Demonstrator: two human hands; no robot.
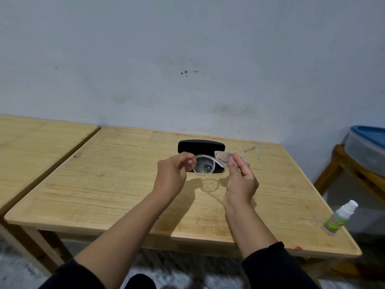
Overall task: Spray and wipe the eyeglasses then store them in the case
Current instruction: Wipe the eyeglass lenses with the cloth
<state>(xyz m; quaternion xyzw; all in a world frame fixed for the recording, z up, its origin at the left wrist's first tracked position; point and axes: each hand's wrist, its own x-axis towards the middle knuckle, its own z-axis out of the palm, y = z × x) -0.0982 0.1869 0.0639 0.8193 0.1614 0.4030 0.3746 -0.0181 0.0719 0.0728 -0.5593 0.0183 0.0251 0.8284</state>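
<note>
Clear-framed eyeglasses (204,166) hang above the middle of the wooden table (108,184). My left hand (173,176) pinches the frame at the left lens's outer edge. My right hand (241,180) pinches a small grey cloth (224,157) round the right lens, which the cloth hides. One temple arm (253,150) sticks out to the right. The black case (201,147) lies shut on the table just behind the glasses. A small white spray bottle (339,217) with a green label stands at the table's right front edge.
A second wooden table (31,147) adjoins on the left. At the far right a clear plastic box with a blue lid (368,147) sits on a wooden stool (341,163). A pale wall runs behind the tables.
</note>
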